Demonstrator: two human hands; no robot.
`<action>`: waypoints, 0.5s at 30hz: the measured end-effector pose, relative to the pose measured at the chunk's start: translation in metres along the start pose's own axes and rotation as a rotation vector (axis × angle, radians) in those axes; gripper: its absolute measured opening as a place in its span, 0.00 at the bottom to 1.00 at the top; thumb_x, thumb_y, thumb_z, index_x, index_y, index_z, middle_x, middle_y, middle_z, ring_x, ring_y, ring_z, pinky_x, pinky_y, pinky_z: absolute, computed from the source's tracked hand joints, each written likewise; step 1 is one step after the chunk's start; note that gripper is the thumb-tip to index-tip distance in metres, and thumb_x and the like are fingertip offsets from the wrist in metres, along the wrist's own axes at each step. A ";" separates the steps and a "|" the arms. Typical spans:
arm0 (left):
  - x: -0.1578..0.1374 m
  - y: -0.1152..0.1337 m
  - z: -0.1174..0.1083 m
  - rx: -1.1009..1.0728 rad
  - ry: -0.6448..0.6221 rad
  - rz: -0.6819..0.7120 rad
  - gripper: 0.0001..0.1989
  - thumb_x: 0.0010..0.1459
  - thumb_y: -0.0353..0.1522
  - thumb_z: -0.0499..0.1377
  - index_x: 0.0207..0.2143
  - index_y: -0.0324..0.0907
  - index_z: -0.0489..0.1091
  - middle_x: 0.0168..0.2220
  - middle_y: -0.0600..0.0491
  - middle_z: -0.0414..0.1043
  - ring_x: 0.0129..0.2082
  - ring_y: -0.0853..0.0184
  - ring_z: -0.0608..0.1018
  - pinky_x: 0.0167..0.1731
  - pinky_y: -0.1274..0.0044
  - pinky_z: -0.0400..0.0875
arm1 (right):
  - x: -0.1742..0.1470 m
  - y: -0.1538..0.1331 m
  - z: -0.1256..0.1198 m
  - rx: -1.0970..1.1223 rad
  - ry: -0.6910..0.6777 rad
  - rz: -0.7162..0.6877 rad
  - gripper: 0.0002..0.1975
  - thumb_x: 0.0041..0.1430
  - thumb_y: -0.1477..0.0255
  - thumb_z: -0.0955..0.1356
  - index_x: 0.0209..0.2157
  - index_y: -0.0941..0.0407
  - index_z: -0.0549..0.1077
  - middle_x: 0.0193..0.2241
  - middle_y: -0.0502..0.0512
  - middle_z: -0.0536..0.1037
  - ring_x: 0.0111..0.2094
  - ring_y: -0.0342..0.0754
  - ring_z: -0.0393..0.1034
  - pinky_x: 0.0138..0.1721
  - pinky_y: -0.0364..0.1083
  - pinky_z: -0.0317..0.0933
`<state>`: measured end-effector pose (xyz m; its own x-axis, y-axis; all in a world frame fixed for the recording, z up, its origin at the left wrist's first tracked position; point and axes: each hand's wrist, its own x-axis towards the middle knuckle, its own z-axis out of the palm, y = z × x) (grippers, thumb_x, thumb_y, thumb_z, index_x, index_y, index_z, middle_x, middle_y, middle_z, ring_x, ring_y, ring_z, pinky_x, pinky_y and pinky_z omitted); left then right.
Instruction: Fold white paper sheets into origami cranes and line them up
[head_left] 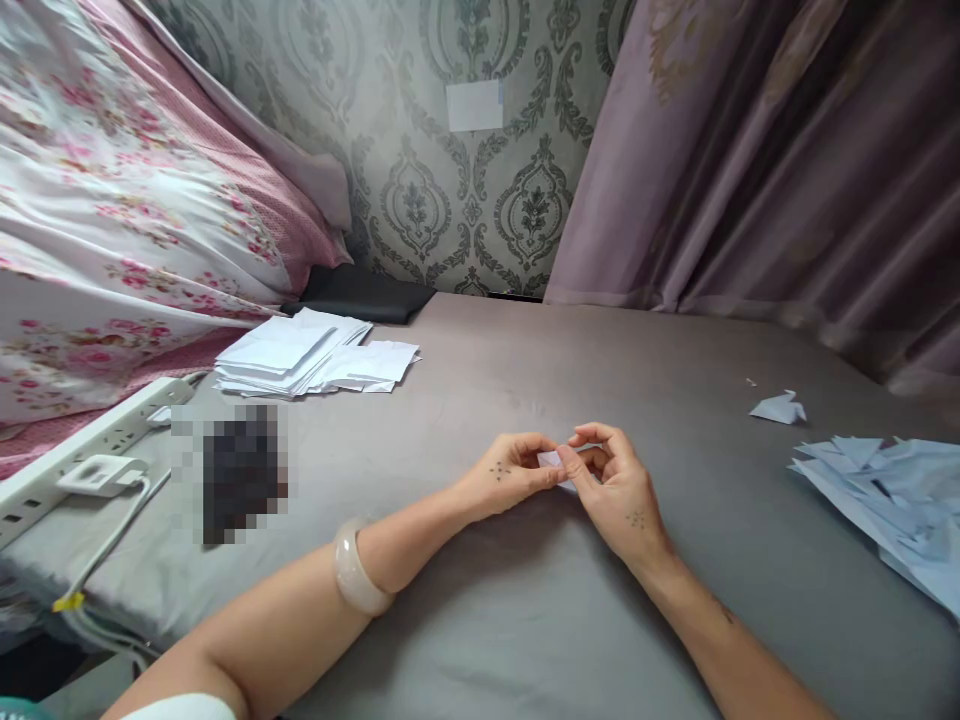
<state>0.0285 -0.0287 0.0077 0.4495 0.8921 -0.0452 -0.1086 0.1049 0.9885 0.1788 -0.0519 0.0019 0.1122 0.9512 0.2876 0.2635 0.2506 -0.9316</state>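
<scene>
My left hand [506, 472] and my right hand [619, 490] meet at the middle of a grey cloth-covered surface [480, 620]. Between their fingertips they pinch a small folded piece of white paper [553, 460], mostly hidden by the fingers. A pale bangle [358, 572] sits on my left wrist. Both forearms rest on the cloth.
A stack of white paper sheets [307, 355] lies at the back left. A small folded paper figure [780, 408] sits at the right, with a pile of folded pale blue papers [885, 490] beside it. A white power strip [82, 450] with cables runs along the left edge, next to a blurred dark object [240, 470].
</scene>
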 end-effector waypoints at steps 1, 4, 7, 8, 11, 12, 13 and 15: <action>0.000 0.001 0.000 -0.048 0.018 -0.018 0.20 0.40 0.42 0.69 0.31 0.37 0.72 0.22 0.57 0.68 0.22 0.74 0.68 0.25 0.80 0.61 | 0.002 0.000 0.000 0.049 0.009 0.031 0.21 0.50 0.60 0.71 0.42 0.55 0.66 0.36 0.54 0.74 0.29 0.45 0.72 0.33 0.46 0.68; 0.000 0.006 0.000 -0.211 0.118 -0.040 0.18 0.37 0.39 0.71 0.29 0.38 0.71 0.28 0.53 0.75 0.29 0.70 0.74 0.35 0.78 0.66 | 0.006 -0.002 0.000 0.135 -0.043 0.136 0.24 0.46 0.58 0.72 0.43 0.56 0.69 0.35 0.56 0.75 0.33 0.47 0.72 0.35 0.46 0.68; 0.000 0.009 -0.001 -0.271 0.132 -0.068 0.18 0.35 0.36 0.72 0.28 0.38 0.71 0.29 0.54 0.76 0.30 0.69 0.76 0.37 0.77 0.67 | 0.007 -0.009 -0.001 0.145 -0.172 0.202 0.20 0.47 0.58 0.72 0.38 0.57 0.75 0.34 0.56 0.78 0.35 0.48 0.71 0.37 0.45 0.66; 0.000 0.009 -0.001 -0.272 0.124 -0.074 0.17 0.35 0.36 0.72 0.27 0.38 0.71 0.28 0.54 0.76 0.30 0.69 0.76 0.38 0.77 0.67 | 0.006 -0.011 -0.001 0.141 -0.191 0.206 0.19 0.48 0.58 0.72 0.37 0.57 0.76 0.34 0.56 0.78 0.35 0.47 0.71 0.38 0.45 0.65; 0.000 0.008 0.000 -0.263 0.115 -0.069 0.16 0.37 0.37 0.71 0.27 0.38 0.72 0.29 0.53 0.77 0.31 0.68 0.77 0.40 0.75 0.67 | 0.004 -0.016 0.000 0.142 -0.180 0.220 0.16 0.49 0.59 0.71 0.36 0.55 0.79 0.35 0.54 0.78 0.34 0.46 0.69 0.37 0.45 0.62; -0.001 0.007 0.000 -0.256 0.115 -0.066 0.16 0.38 0.37 0.71 0.26 0.38 0.72 0.29 0.53 0.77 0.32 0.67 0.77 0.40 0.75 0.67 | 0.003 -0.017 0.000 0.153 -0.173 0.228 0.15 0.50 0.60 0.70 0.35 0.55 0.79 0.35 0.53 0.78 0.34 0.46 0.68 0.35 0.44 0.62; -0.001 0.007 0.000 -0.242 0.114 -0.074 0.15 0.39 0.38 0.70 0.26 0.38 0.71 0.28 0.52 0.77 0.32 0.67 0.78 0.40 0.75 0.68 | 0.002 -0.018 0.000 0.176 -0.169 0.236 0.14 0.50 0.60 0.70 0.34 0.55 0.80 0.34 0.53 0.78 0.34 0.46 0.68 0.33 0.43 0.61; -0.001 0.006 0.000 -0.206 0.116 -0.096 0.15 0.39 0.38 0.70 0.26 0.38 0.71 0.28 0.52 0.77 0.31 0.66 0.78 0.39 0.74 0.68 | 0.002 -0.019 0.000 0.224 -0.161 0.272 0.13 0.49 0.61 0.71 0.32 0.54 0.80 0.32 0.52 0.78 0.32 0.44 0.66 0.30 0.42 0.58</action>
<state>0.0274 -0.0291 0.0140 0.3634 0.9168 -0.1654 -0.2539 0.2683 0.9293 0.1743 -0.0548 0.0204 -0.0078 1.0000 0.0012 0.0269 0.0015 -0.9996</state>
